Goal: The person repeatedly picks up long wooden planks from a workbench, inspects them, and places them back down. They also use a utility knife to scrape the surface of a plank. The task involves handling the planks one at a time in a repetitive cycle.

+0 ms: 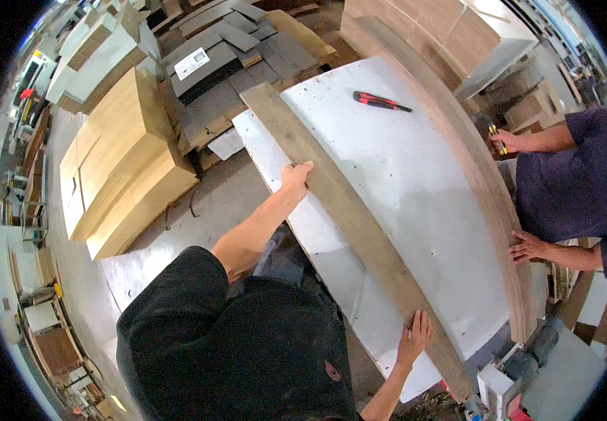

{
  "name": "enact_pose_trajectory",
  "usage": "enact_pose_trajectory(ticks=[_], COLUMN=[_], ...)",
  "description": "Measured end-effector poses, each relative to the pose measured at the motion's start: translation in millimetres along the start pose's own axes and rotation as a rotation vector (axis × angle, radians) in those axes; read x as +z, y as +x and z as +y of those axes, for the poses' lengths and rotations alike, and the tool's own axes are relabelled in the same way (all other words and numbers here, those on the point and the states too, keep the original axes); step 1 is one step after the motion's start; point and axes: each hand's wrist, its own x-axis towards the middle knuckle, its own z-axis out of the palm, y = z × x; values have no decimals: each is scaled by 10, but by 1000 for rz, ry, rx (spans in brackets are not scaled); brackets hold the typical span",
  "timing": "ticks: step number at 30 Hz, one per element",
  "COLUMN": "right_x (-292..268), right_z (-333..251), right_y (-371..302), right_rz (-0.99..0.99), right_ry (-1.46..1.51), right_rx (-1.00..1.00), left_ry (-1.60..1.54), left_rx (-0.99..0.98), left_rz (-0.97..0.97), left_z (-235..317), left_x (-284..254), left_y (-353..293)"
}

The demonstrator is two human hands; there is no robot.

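A long, narrow grey-brown wooden board (351, 223) lies slantwise across a white worktable (415, 165), on its near side. My left hand (295, 177) grips the board's near edge toward the upper end, its thumb over the top and the other fingers mostly hidden. Toward the lower end, my right hand (414, 338) holds the same edge with its fingers laid over the top face. A red and black utility knife (382, 102) rests on the white surface, beyond the board and apart from both hands.
Along the table's far edge runs a stack of long wooden strips (468, 151). A co-worker (566, 175) rests one hand on it and holds a yellow-black tool (497, 139). Pale panels (124, 161) and dark boards (226, 84) are stacked left. A machine (503, 386) stands lower right.
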Motion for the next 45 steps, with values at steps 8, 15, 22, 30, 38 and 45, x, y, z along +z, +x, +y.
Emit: enact_pose_trajectory(ticks=[8,15,22,30,38,45], right_x=[-241,347,63,-34,-107,215], right_z=[1729,2901,3925,4224,3399,1348], right_y=[-1586,-1373,-1843,-1443,-1051,-481], right_rz=[117,664,1261,1402,1440,1073], right_ry=[88,-40,742,1072,1248,1761], right_rx=[416,1182,1473,1182,1421,1010], left_ry=[1837,217,-42,-451,-601,-315], left_rx=[772,-57,130,147,159,434], left_rz=[-423,-294,-28,-420,-587,-788], left_z=[-567,368,64,476,412,259], left_x=[-343,-370,447,-234,-147,-894], left_y=[636,457,-544,252,175,786])
